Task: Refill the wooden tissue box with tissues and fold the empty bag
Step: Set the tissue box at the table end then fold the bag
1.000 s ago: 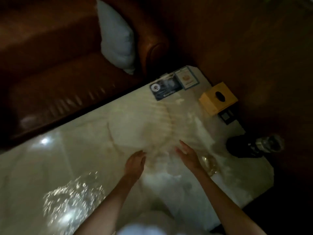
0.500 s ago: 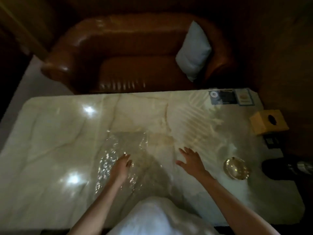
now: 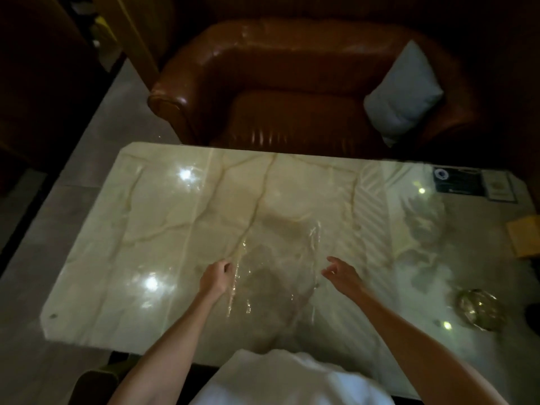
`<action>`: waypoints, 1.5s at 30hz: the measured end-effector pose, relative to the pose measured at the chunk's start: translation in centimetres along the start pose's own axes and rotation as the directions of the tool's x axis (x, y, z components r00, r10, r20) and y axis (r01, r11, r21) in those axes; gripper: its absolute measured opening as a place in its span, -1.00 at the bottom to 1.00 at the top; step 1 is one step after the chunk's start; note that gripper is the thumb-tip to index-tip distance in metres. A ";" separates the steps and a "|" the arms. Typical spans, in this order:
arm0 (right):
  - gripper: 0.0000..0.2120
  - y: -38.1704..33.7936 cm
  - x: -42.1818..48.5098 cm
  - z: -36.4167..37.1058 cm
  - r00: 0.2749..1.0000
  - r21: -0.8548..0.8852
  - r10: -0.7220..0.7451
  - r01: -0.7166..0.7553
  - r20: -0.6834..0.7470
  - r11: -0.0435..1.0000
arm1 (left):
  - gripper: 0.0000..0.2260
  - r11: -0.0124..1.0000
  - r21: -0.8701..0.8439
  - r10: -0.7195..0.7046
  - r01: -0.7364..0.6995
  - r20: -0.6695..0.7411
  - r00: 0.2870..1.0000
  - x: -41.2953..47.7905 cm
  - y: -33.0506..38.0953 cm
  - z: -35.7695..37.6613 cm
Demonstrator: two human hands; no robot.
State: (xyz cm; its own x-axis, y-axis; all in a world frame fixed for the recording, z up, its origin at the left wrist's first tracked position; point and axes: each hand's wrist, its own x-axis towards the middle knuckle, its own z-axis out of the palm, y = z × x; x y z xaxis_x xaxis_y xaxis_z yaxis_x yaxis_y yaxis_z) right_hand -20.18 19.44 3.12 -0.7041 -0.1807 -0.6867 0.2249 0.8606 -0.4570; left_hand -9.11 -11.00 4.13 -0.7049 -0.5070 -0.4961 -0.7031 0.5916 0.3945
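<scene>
A clear, glinting empty plastic bag (image 3: 277,276) lies flat on the marble table (image 3: 163,217) between my hands. My left hand (image 3: 214,277) rests at the bag's left edge with its fingers curled; whether it pinches the plastic is unclear. My right hand (image 3: 340,274) hovers at the bag's right edge, fingers loosely bent and apart, holding nothing I can see. The yellowish wooden tissue box (image 3: 524,236) sits at the far right, cut off by the frame's edge.
A brown leather armchair (image 3: 292,92) with a pale cushion (image 3: 404,92) stands behind the table. Dark cards (image 3: 470,185) lie at the far right corner. A glass ashtray (image 3: 479,309) sits near the right front. A white garment (image 3: 292,378) fills the bottom.
The view swung left, so the tissue box slid to the right edge. The bag now lies between my hands; my left hand went from flat on it to curled at its left edge.
</scene>
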 end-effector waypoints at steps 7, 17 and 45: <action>-0.48 -1.8 3.2 2.8 0.984 0.060 0.176 -0.176 0.012 0.983 | -0.74 0.999 0.048 0.007 -0.018 0.206 0.978 6.7 -0.6 0.3; -0.69 -2.4 7.5 5.8 0.913 0.376 0.404 -0.353 -0.064 0.857 | -0.97 0.974 -0.166 -0.079 0.152 0.380 0.922 11.9 -0.7 3.3; -0.61 -12.4 -3.8 -22.1 0.870 0.551 -0.349 0.491 -0.347 0.675 | -0.82 0.468 -0.876 0.478 -0.120 0.137 0.868 5.4 15.9 -19.1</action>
State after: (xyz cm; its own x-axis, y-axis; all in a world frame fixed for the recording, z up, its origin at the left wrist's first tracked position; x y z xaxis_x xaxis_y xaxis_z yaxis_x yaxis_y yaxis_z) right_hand -35.19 20.01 23.88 -0.9251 -0.2927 -0.2420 0.1778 0.2294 -0.9570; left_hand -25.88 -16.31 22.50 -0.9350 -0.0714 -0.3475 -0.3262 -0.2115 0.9213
